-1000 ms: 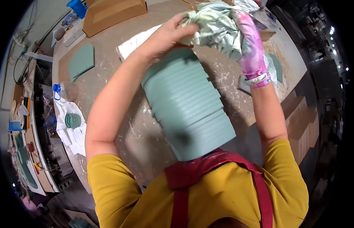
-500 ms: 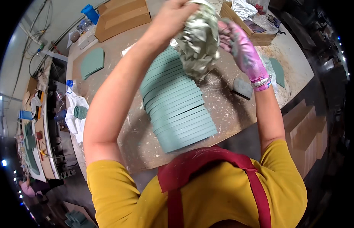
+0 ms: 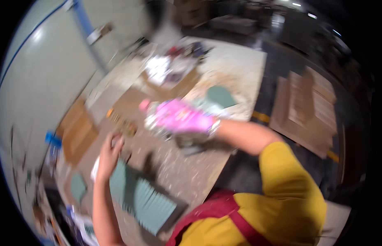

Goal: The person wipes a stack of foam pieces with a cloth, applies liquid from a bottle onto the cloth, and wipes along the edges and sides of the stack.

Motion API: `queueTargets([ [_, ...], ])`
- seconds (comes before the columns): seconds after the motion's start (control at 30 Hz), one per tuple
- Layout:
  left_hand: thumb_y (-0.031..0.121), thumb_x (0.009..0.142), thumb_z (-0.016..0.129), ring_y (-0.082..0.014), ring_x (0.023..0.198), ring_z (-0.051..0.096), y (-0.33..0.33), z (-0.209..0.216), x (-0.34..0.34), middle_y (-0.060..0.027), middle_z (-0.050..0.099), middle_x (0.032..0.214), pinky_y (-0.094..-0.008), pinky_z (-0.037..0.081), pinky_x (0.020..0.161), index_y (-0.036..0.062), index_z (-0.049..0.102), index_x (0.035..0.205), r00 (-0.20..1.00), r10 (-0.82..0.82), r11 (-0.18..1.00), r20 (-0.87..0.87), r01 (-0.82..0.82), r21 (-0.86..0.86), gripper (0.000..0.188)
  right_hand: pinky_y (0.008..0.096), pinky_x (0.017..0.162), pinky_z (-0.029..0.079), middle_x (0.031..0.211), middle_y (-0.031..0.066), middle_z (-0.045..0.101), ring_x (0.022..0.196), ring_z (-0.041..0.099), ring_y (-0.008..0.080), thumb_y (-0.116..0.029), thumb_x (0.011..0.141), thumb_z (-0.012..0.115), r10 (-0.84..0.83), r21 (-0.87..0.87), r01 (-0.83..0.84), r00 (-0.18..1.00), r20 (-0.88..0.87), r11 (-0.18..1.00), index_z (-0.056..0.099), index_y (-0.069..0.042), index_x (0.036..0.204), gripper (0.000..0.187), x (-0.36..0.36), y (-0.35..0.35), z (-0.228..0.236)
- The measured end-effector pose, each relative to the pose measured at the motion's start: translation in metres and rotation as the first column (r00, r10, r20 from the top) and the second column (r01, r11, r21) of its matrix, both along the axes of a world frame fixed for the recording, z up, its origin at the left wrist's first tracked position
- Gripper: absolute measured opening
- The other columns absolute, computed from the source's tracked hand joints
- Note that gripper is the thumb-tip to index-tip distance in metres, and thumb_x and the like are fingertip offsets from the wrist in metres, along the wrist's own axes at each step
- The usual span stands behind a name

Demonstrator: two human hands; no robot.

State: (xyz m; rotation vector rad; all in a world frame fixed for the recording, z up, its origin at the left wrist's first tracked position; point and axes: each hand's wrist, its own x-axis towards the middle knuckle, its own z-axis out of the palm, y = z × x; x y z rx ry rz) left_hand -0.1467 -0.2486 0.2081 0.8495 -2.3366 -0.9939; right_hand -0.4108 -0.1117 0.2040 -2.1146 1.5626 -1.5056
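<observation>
The whole view is smeared by motion. My bare left hand point(image 3: 112, 151) is raised over the far left end of a row of overlapping sage-green panels point(image 3: 143, 199). Its fingers are loosely bent with a gap between thumb and fingers, and nothing shows in them. My right hand point(image 3: 178, 117), in a stained pink glove, reaches across the table; its blurred fingertips look grey-green, and I cannot tell whether they grip anything. Below the gloved wrist lies a dark grey block point(image 3: 193, 151), with an olive-grey shape beside it, perhaps the crumpled cloth. A blurred yellowish object with an orange end point(image 3: 122, 122) is beyond my left hand.
An open cardboard box point(image 3: 189, 84) holding white wrapping stands at the back. Single green panels lie at the right point(image 3: 221, 96) and left point(image 3: 78, 186) of the table. Another carton point(image 3: 78, 131) and a blue cup point(image 3: 53, 139) are at the left. Flattened cardboard point(image 3: 303, 110) lies right.
My view has swung to the right. My left hand has let go of the crumpled cloth and moved apart from my right hand. The gloved hand now reaches leftward across the table.
</observation>
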Motion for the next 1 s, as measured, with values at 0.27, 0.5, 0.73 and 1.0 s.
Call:
queueTargets([
  [0.27, 0.036, 0.095, 0.052, -0.0272, 0.110, 0.054, 0.026, -0.080, -0.048, -0.0107, 0.047, 0.135, -0.0428, 0.047, 0.091, 0.0099, 0.031, 0.143, 0.919, 0.245, 0.523, -0.310, 0.144, 0.840, 0.059, 0.0275, 0.085, 0.044, 0.097, 0.0029, 0.062, 0.093, 0.055, 0.0094, -0.024, 0.090, 0.059, 0.171, 0.156, -0.347, 0.745, 0.645, 0.925, 0.063, -0.005, 0.103, 0.023, 0.016, -0.021, 0.017],
  [0.5, 0.040, 0.097, 0.049, -0.0225, 0.101, 0.061, 0.009, -0.035, -0.046, -0.0080, 0.065, 0.107, -0.0385, 0.047, 0.092, 0.0043, 0.060, 0.111, 0.644, 0.382, 0.580, -0.663, 0.391, 0.714, 0.040, 0.0302, 0.089, 0.041, 0.095, -0.0003, 0.062, 0.093, 0.054, 0.0105, -0.020, 0.088, 0.060, 0.065, -0.001, -0.465, 0.122, 0.990, 0.885, 0.064, -0.008, 0.097, 0.015, 0.017, 0.017, -0.051],
  [0.73, 0.038, 0.092, 0.054, -0.0291, 0.105, 0.062, 0.043, -0.020, -0.043, -0.0144, 0.062, 0.118, -0.0427, 0.047, 0.096, 0.0024, 0.053, 0.124, 0.644, 0.418, 0.496, -0.641, 0.430, 0.755, 0.048, 0.0394, 0.096, 0.044, 0.128, 0.0073, 0.054, 0.113, 0.054, 0.0228, -0.020, 0.092, 0.056, 0.125, -0.139, -0.628, -0.068, 0.990, 0.765, 0.045, -0.009, 0.131, 0.042, 0.023, -0.004, -0.162],
  [1.0, 0.034, 0.093, 0.056, -0.0123, 0.090, 0.055, 0.021, -0.053, -0.055, -0.0041, 0.058, 0.096, -0.0258, 0.044, 0.077, 0.0053, 0.053, 0.120, 0.991, 0.025, 0.852, -0.131, 0.048, 0.521, 0.040, 0.0409, 0.092, 0.052, 0.115, 0.0170, 0.063, 0.099, 0.065, 0.0261, -0.010, 0.094, 0.050, -0.383, -0.323, -0.771, -0.575, 0.722, 0.549, 0.054, 0.001, 0.121, 0.029, 0.077, 0.011, -0.171],
])
